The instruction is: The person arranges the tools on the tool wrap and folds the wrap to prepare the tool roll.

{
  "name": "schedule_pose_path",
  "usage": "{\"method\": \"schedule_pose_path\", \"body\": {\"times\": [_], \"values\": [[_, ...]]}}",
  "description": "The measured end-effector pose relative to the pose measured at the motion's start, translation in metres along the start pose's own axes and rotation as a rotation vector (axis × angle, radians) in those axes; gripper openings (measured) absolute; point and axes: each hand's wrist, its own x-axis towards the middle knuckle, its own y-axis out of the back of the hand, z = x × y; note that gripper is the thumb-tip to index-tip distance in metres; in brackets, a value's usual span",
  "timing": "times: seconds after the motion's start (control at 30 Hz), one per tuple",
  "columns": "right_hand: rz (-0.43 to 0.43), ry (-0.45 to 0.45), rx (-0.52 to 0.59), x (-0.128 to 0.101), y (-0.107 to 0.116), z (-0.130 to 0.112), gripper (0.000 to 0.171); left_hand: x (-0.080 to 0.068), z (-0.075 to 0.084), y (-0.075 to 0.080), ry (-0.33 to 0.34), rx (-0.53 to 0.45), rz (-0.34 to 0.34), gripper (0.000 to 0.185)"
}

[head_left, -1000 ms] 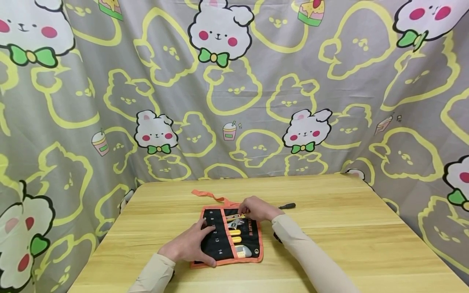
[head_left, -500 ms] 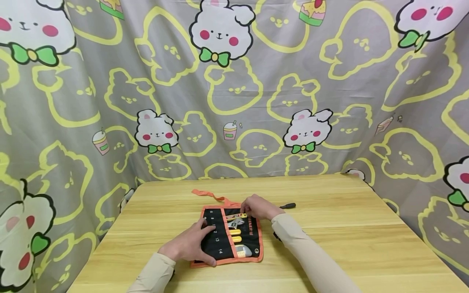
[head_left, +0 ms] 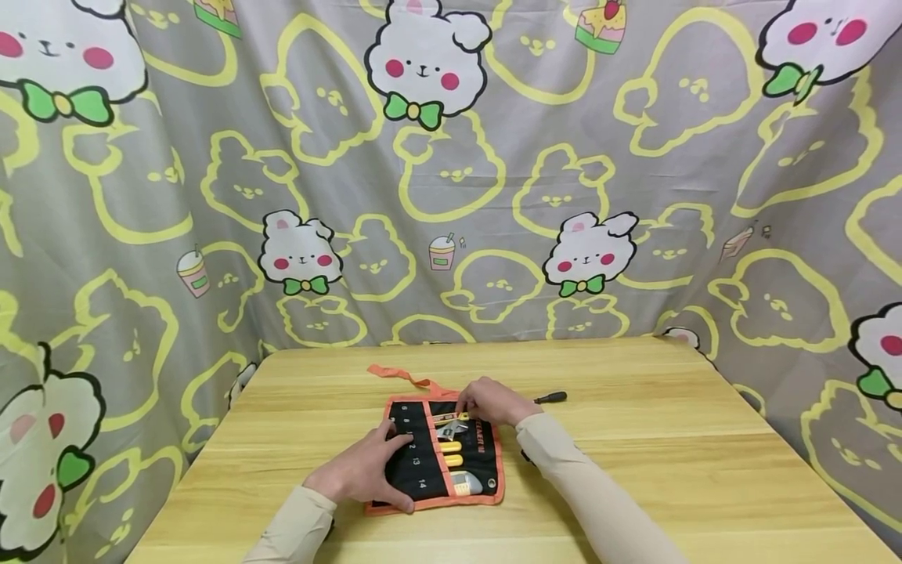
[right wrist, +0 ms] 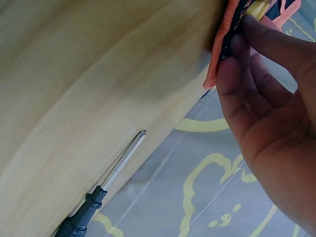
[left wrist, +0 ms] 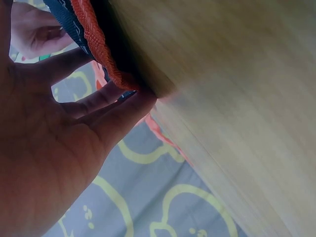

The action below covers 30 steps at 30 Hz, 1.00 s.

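1. A black tool roll [head_left: 423, 462] with orange edging lies unrolled on the wooden tabletop [head_left: 669, 462], near the middle of its near half; this roll is the landmark for all that follows.
2. The left hand [head_left: 366, 470] lies flat on the left part of the roll, over the pockets printed with white numbers. Its fingers are spread and straight and press the fabric down, with nothing clasped. In the left wrist view the fingertips [left wrist: 133, 101] touch the roll's orange edge [left wrist: 94, 39] where it meets the wood.
3. The right hand [head_left: 493, 401] is at the roll's far right corner, fingers bent down onto a slim yellow tool [head_left: 451, 419] that lies across the top of the pockets. It appears to pinch the tool's end; the right wrist view shows the fingertips [right wrist: 256, 29] against a yellow piece at the orange border [right wrist: 219, 54].
4. Nearer the person than that tool, two yellow handles [head_left: 451, 453] and a grey tool [head_left: 467, 483] sit in the roll's right-hand pockets.
5. An orange strap [head_left: 405, 376] trails from the roll's far edge toward the left.
6. A black-handled screwdriver [head_left: 551, 398] lies on the wood just right of the roll, beyond the right hand and apart from it.
7. Behind the roll, a grey curtain [head_left: 493, 196] with cartoon rabbits hangs around the tabletop.
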Motion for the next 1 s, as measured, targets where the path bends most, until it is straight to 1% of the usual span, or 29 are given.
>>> {"method": "schedule_pose_path", "body": {"times": [0.17,0.33,0.5,0.7,0.9,1.0], "values": [[0.005,0.006,-0.015,0.0009,0.0,-0.0018,0.022,-0.0001,-0.0006,0.0001,0.008,-0.004,-0.002,0.106],[0.0,0.026,0.003,0.0008,-0.0006,-0.0035,0.023,0.0007,-0.0011,-0.0011,0.006,-0.005,-0.004,0.106],[0.005,0.015,0.009,0.0023,-0.0022,-0.0024,0.023,0.0007,-0.0005,-0.0002,0.005,0.003,0.003,0.105],[0.0,0.021,0.019,0.0056,-0.0038,-0.0008,0.024,0.0003,-0.0003,0.0008,0.013,0.016,-0.006,0.104],[-0.011,0.014,-0.003,0.0068,-0.0037,-0.0004,0.023,0.0007,0.0004,0.0009,0.015,0.012,-0.004,0.105],[-0.019,0.026,-0.013,0.0075,-0.004,-0.0005,0.022,0.0003,0.0009,0.0007,0.018,0.017,-0.005,0.104]]}}
